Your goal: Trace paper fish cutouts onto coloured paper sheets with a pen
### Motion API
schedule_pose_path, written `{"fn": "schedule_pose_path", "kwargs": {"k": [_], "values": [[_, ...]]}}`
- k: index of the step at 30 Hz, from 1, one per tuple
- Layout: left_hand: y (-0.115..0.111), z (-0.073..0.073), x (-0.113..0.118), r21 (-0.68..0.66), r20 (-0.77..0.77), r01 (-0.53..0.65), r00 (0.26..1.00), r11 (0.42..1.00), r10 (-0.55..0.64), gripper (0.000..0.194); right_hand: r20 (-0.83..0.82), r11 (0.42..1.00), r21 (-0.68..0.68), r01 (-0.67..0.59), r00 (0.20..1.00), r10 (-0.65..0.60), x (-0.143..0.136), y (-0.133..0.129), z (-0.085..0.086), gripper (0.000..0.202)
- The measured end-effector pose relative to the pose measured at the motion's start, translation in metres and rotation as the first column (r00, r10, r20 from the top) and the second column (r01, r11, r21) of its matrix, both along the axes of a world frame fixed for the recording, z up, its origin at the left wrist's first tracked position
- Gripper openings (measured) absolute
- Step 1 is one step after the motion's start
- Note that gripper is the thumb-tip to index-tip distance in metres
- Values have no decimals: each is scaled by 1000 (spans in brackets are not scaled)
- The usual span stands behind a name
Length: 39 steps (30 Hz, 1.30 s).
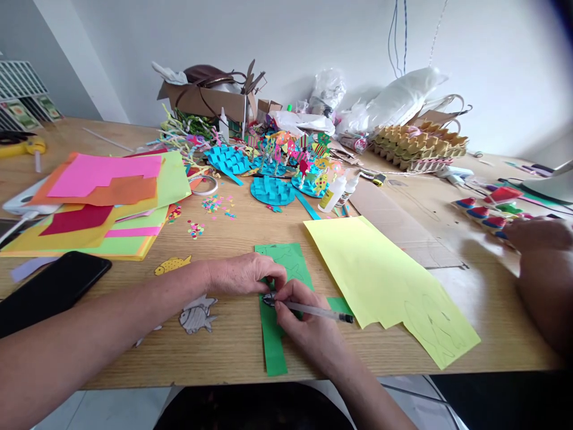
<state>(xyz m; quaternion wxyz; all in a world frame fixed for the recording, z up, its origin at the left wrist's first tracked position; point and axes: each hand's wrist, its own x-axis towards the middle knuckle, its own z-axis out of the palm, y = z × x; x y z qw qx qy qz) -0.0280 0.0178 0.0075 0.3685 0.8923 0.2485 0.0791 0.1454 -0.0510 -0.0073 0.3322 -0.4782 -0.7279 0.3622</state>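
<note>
My right hand (pixel 307 313) grips a clear-barrelled pen (pixel 320 310), its tip end over a strip of green paper (pixel 273 346). My left hand (pixel 244 273) rests on the same paper with its fingers bent and closed at the pen's tip. Beneath the fingertips lies a small dark grey piece (pixel 268 299), partly covered, its shape unclear. Pencil outlines show on the upper part of the green sheet. Left of it on the table are a grey paper fish (pixel 197 316) and a yellow paper fish (pixel 172 265), partly behind my left forearm.
Yellow paper (pixel 358 263) with pencilled outlines lies right, over cardboard (pixel 398 227). Coloured sheets (pixel 105 173) and a black phone (pixel 58 289) are left. Blue woven paper pieces (pixel 272 191) and glue bottles (pixel 332 194) stand behind. Another person's hand (pixel 537 233) is far right.
</note>
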Motion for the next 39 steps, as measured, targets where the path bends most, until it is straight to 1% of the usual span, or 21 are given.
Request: {"fn": "schedule_pose_path", "kwargs": {"k": [5, 14, 21, 26, 34, 39], "values": [[0, -1, -1, -1, -6, -6, 1000, 1000, 6, 22, 7, 1000, 27, 1, 1000, -1, -2, 0, 1, 9], [-1, 0, -1, 2, -16, -11, 1000, 1000, 11, 22, -2, 1000, 25, -5, 1000, 5, -3, 1, 0, 9], [-1, -2, -1, 8, -12, -19, 1000, 1000, 19, 23, 13, 999, 38, -21, 1000, 20, -4, 0, 3, 9], [-1, -2, -1, 9, -12, -21, 1000, 1000, 21, 23, -9, 1000, 13, -27, 1000, 28, -4, -1, 3, 10], [-1, -2, -2, -3, -15, -26, 1000, 1000, 26, 23, -4, 999, 12, -47, 999, 47, -3, -2, 3, 9], [-2, -2, -2, -8, -12, -30, 999, 1000, 30, 21, -1, 1000, 4, -31, 1000, 31, -3, -2, 3, 8]]}}
